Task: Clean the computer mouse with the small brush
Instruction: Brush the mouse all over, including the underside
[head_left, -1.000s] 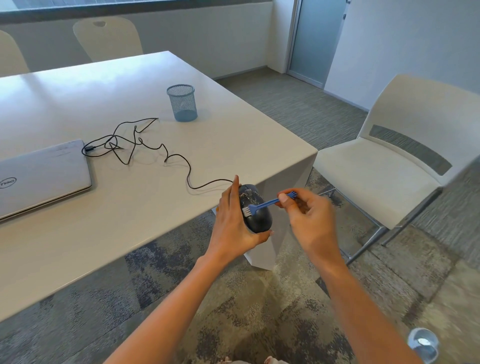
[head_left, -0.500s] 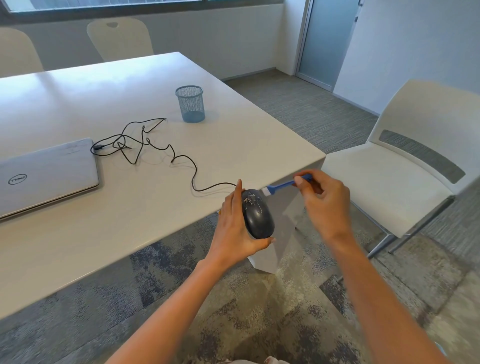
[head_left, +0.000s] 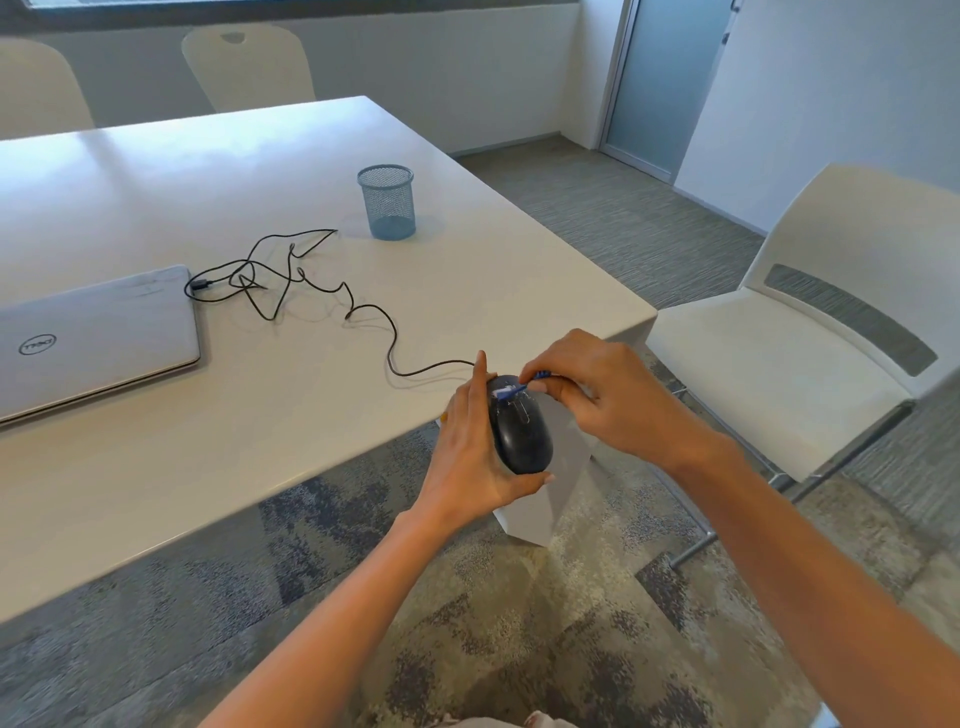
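A black computer mouse (head_left: 521, 434) is held in the left hand (head_left: 470, 457) just off the worktop's (head_left: 208, 415) near right corner. A small blue brush (head_left: 514, 389) is pinched in the right hand (head_left: 608, 397), bristles laid on the mouse's far end.

— Where is your mouse?
— Your left grip (head_left: 467, 457) holds the black mouse (head_left: 522, 436) just off the desk's (head_left: 260, 182) near edge, beside its corner.
— And the brush?
— Your right grip (head_left: 608, 400) pinches the small blue brush (head_left: 511, 391), bristles at the mouse's front end.
— What's on the desk?
— The mouse's cable (head_left: 363, 312) lies tangled mid-desk, a closed laptop (head_left: 93, 338) sits at the desk's left, and a blue mesh cup (head_left: 387, 202) stands farther back.
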